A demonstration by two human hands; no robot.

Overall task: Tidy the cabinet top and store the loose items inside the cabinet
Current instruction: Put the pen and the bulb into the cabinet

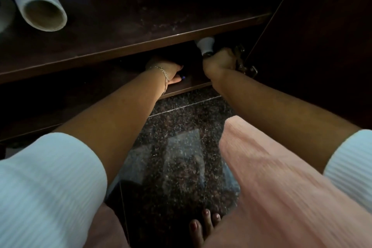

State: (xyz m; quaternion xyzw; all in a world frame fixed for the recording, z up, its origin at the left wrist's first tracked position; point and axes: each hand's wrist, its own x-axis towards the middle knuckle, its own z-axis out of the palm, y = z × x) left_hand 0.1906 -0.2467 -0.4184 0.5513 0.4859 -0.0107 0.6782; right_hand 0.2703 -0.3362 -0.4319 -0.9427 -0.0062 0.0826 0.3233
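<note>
Your cabinet point(60, 94) is open, and its dark shelf point(141, 32) runs across the view with a pale rolled tube point(38, 0) lying on the shelf's far-left end and the open door point(314, 56) off the shelf's right end. Below the shelf's front edge, your right hand point(220, 61) is wrapped tight round the metal base of the white bulb point(204, 44), whose round end tucks just under the shelf. Your left hand point(167, 71) sits curled further under the shelf, a small blue-tipped thing point(183, 77) at its thumb; can't tell if it's gripped.
</note>
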